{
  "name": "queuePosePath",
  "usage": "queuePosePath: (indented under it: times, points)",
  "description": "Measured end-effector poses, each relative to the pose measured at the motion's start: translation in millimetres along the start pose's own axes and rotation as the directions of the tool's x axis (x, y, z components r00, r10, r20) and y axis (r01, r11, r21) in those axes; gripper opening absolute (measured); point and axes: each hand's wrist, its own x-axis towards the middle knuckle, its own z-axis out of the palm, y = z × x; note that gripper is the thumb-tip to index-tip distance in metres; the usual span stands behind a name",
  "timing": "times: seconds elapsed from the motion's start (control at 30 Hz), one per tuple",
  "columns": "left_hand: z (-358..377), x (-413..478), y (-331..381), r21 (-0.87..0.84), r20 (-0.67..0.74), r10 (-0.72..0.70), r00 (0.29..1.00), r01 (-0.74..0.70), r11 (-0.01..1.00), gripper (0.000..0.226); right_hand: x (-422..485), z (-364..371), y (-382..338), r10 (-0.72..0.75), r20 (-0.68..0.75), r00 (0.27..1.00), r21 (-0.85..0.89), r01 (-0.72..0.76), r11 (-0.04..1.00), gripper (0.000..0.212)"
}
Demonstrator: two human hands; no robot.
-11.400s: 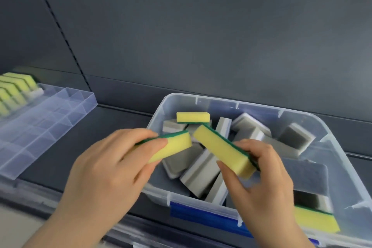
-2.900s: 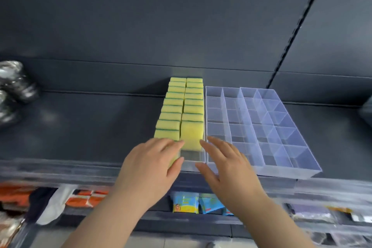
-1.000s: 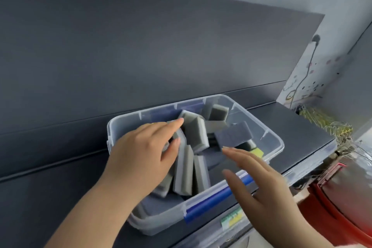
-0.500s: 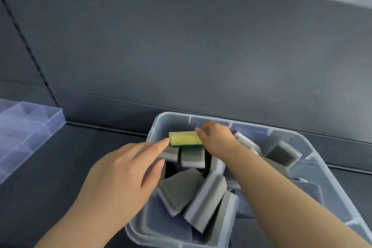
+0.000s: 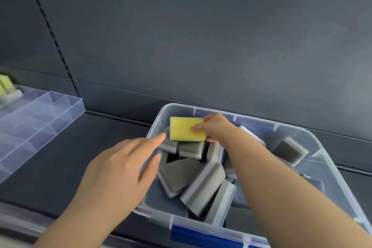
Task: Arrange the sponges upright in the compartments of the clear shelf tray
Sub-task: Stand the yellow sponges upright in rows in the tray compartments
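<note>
1. Far left edge: a few yellow sponges (image 5: 5,84) stand on edge in the far compartments of the clear shelf tray (image 5: 66,106). Only their tops show, so I can't count them.
2. The tray's near compartments hold nothing I can see. The tray sits on the dark shelf (image 5: 96,139), well apart from the bin.
3. My left hand (image 5: 120,169): fingers straight and spread, holding nothing. It hovers over the bin's left wall with the forefinger reaching toward the held sponge; the tip is near it, not touching.
4. The yellow sponge (image 5: 184,128): lifted over the back left corner of the clear storage bin (image 5: 261,124), broad yellow face toward me, green scouring layer along its lower edge. I can't tell whether it touches the grey ones below.
5. My right hand (image 5: 216,127): pinching that sponge at its right end, thumb on the yellow face, fingers curled behind.
6. Grey sponges (image 5: 203,183) with white backing lie jumbled across the bin, tilted and overlapping.
7. Bin front: a blue clip (image 5: 201,237) on the near wall.
</note>
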Motion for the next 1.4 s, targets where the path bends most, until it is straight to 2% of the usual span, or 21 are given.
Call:
queuePosePath:
  times: [0.07, 0.17, 0.23, 0.33, 0.43, 0.53, 0.6, 0.67, 0.8, 0.87, 0.93, 1.07, 1.13, 1.17, 1.3, 1.4]
  points:
    - [3, 3, 5, -0.016, 0.015, 0.026, 1.0, -0.025, 1.0, 0.04, -4, -1, 5, -0.01, 0.062, 0.998, 0.096, 0.004, 0.995, 0.048]
    - [8, 9, 12, -0.004, 0.041, 0.077, 0.996, -0.077, 0.997, 0.039, -15, -8, 10, -0.1, 0.065, 0.993, 0.107, 0.092, 0.99, 0.027]
    - [12, 16, 17, 0.006, 0.065, 0.147, 0.987, -0.148, 0.989, 0.039, -29, -22, 13, -0.202, -0.019, 0.979, 0.08, 0.203, 0.976, 0.039]
    - [27, 32, 33, 0.009, 0.139, 0.289, 0.947, -0.293, 0.956, 0.039, -63, -58, 16, -0.36, -0.152, 0.92, -0.127, 0.343, 0.931, 0.043]
    - [49, 51, 62, -0.008, 0.222, 0.43, 0.875, -0.44, 0.898, 0.041, -99, -100, 26, -0.437, -0.255, 0.863, -0.305, 0.357, 0.883, 0.041]
    - [72, 64, 109, -0.059, 0.37, 0.559, 0.742, -0.581, 0.812, 0.039, -129, -134, 44, -0.446, -0.372, 0.814, -0.333, 0.331, 0.883, 0.037]
    - [90, 69, 143, -0.08, 0.501, 0.605, 0.619, -0.663, 0.744, 0.042, -146, -150, 57, -0.445, -0.435, 0.783, -0.331, 0.321, 0.888, 0.036]
    - [103, 72, 175, -0.142, 0.568, 0.662, 0.488, -0.734, 0.664, 0.041, -161, -160, 68, -0.44, -0.472, 0.764, -0.344, 0.3, 0.89, 0.036]
    - [133, 63, 219, -0.314, 0.633, 0.72, 0.284, -0.756, 0.574, 0.045, -180, -171, 86, -0.437, -0.485, 0.757, -0.368, 0.277, 0.888, 0.035]
    - [149, 58, 231, -0.371, 0.656, 0.728, 0.201, -0.754, 0.542, 0.039, -184, -173, 93, -0.434, -0.48, 0.762, -0.366, 0.275, 0.889, 0.036]
    - [165, 56, 237, -0.388, 0.672, 0.725, 0.15, -0.762, 0.518, 0.036, -184, -172, 97, -0.435, -0.473, 0.766, -0.364, 0.279, 0.888, 0.036]
    - [181, 49, 240, -0.368, 0.749, 0.655, 0.1, -0.759, 0.538, 0.038, -180, -169, 99, -0.434, -0.45, 0.78, -0.347, 0.295, 0.89, 0.037]
    - [183, 45, 240, -0.345, 0.768, 0.632, 0.104, -0.765, 0.545, 0.038, -178, -168, 100, -0.433, -0.439, 0.787, -0.337, 0.302, 0.892, 0.036]
    - [183, 45, 240, -0.353, 0.781, 0.614, 0.118, -0.727, 0.589, 0.037, -177, -168, 100, -0.434, -0.437, 0.788, -0.334, 0.306, 0.892, 0.036]
    - [160, 61, 236, -0.452, 0.744, 0.638, 0.199, -0.555, 0.699, 0.055, -173, -170, 99, -0.454, -0.436, 0.777, -0.346, 0.321, 0.882, 0.037]
    - [134, 76, 227, -0.49, 0.706, 0.615, 0.352, -0.385, 0.782, 0.059, -171, -173, 99, -0.465, -0.457, 0.758, -0.35, 0.328, 0.878, 0.038]
